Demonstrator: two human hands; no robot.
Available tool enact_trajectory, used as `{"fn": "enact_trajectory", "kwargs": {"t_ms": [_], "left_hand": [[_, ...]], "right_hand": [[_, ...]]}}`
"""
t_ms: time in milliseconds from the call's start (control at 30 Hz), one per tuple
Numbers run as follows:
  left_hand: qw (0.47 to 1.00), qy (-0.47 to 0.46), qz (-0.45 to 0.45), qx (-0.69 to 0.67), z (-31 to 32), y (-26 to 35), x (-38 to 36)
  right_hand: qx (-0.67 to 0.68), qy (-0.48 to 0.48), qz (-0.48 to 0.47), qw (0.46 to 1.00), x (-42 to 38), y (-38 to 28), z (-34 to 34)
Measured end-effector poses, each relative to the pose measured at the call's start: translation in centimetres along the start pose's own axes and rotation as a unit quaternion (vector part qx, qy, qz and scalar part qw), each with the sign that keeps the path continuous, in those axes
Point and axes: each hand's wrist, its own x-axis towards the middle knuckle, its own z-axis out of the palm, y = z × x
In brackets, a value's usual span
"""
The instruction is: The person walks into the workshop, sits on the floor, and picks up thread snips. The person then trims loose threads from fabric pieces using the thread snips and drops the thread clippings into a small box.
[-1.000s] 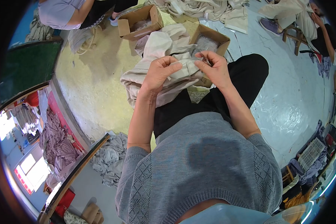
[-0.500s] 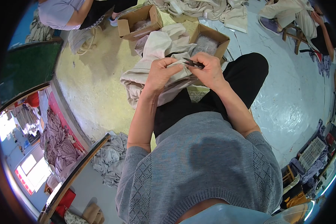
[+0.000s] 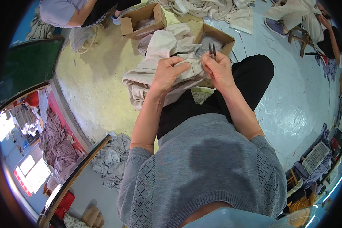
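Looked like thread-trimming on a beige garment [image 3: 159, 72], bunched up on the lap and spilling off toward the far left onto the yellow floor [image 3: 91, 87]. Left hand [image 3: 167, 74] curled around a fold of the fabric, thumb out on top, pinching it taut. Right hand [image 3: 216, 70] closed around small dark snips [image 3: 212, 50], blades sticking up and away from the cloth, fingers also touching the fold just beside the left hand. Couldn't tell whether the blades themselves were open or closed, too small.

As for progress: hard to call. Only one small section of the garment was being worked, most of it still crumpled and hanging, so probably plenty left to check. Open cardboard box [image 3: 212, 40] just past the hands with pale fluff inside, maybe clippings, not sure. Second box [image 3: 140, 21] farther left, and a heap of similar beige pieces [image 3: 209, 9] at the far edge. Other people seated at far left and far right, busy with their own cloth.
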Motion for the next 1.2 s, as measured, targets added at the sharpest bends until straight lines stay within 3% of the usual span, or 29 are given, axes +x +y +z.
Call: {"fn": "enact_trajectory", "kwargs": {"t_ms": [100,300,433,1200], "left_hand": [[1.000,0.001,-0.003,-0.025,-0.2,-0.1,0.0],[0.999,-0.016,-0.005,-0.048,-0.7,-0.6,0.3],[0.999,-0.019,-0.001,-0.051,-0.9,-0.7,0.4],[0.998,-0.041,-0.004,-0.049,-0.7,-0.6,0.3]], "right_hand": [[-0.228,0.032,-0.137,0.963,-0.4,-0.2,0.3],[-0.404,-0.005,-0.232,0.885,-1.7,0.8,-0.5],[-0.407,0.003,-0.270,0.872,-1.6,1.0,-0.1],[-0.401,-0.002,-0.292,0.868,-0.8,0.7,0.3]]}}
